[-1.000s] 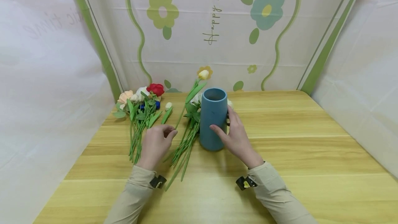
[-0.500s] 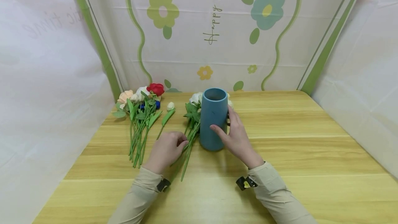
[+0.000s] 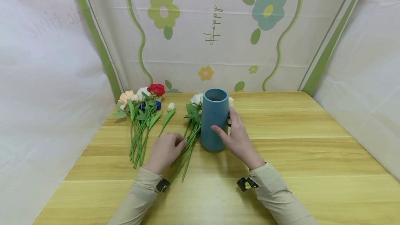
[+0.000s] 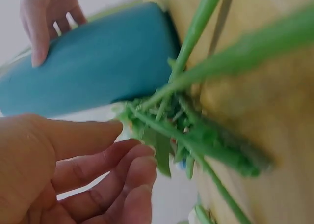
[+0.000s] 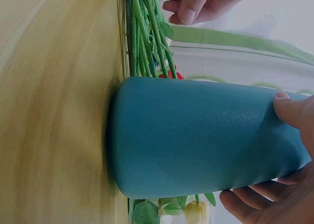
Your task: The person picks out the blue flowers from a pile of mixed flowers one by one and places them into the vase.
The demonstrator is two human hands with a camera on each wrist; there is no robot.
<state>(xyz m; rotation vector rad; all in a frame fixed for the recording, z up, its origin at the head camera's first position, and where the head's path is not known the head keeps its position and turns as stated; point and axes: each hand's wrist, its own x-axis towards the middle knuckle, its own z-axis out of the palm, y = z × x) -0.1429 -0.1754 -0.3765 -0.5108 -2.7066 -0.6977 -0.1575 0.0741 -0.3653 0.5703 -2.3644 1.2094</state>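
Observation:
A tall blue vase (image 3: 214, 124) stands upright on the wooden table. My right hand (image 3: 239, 140) holds its right side, thumb across the front and fingers round the back, as the right wrist view of the vase (image 5: 206, 138) shows. My left hand (image 3: 166, 151) is just left of the vase, over the lower stems (image 3: 189, 148) of a flower bunch. In the left wrist view, its fingers (image 4: 110, 172) bend loosely towards the thumb with nothing between them. White blooms (image 3: 197, 98) of this bunch show behind the vase, which hides part of them. A yellow tulip (image 5: 196, 213) shows behind the vase.
A second bunch on the left has a red bloom (image 3: 156, 89), a peach bloom (image 3: 126, 97) and several green stems (image 3: 137, 145). One cream tulip (image 3: 170, 107) lies between the bunches. A printed cloth (image 3: 187, 51) hangs behind the table (image 3: 297, 155).
A second ago my left hand held up a pale yellow tulip; it has since lowered, moved right to the stems and let go. A slight leftward drift followed. My right hand stays on the vase.

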